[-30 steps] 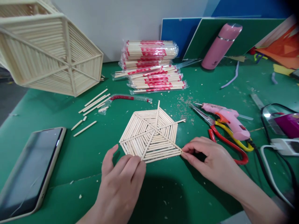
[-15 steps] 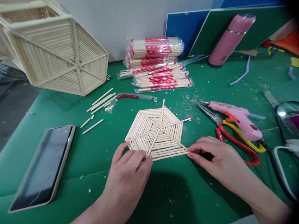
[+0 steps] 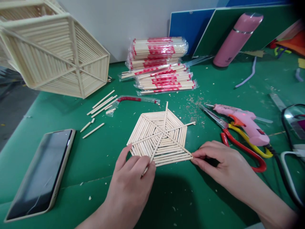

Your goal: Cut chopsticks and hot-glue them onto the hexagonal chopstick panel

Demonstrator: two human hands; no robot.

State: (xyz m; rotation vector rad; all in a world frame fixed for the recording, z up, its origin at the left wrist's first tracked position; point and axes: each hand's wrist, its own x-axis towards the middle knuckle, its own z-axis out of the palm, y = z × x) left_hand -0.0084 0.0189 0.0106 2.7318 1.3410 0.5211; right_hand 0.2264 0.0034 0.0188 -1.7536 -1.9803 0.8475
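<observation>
A flat hexagonal panel of wooden sticks (image 3: 145, 128) lies on the green table, with longer sticks crossing at its centre. Two of these stick out past its far and right edges. At the near left edge, my left hand (image 3: 133, 175) grips the panel, one spoke's end poking out between thumb and fingers and the index finger touching the left corner. My right hand (image 3: 214, 159) pinches the near right corner between thumb and fingertips. Right of the panel lie pliers (image 3: 222, 124) with red and yellow handles and a pink glue gun (image 3: 245, 119).
A larger hexagonal stick structure (image 3: 57, 60) stands at back left. Loose short sticks (image 3: 101, 103) and a phone (image 3: 43, 173) lie on the left. Wrapped chopstick bundles (image 3: 162, 70) and a pink flask (image 3: 238, 41) are at the back. Cables (image 3: 283, 171) run along the right.
Both hands keep their grip and the panel stays nearly in place. The view has shifted slightly, and more of the spoke's end shows between the left fingers.
</observation>
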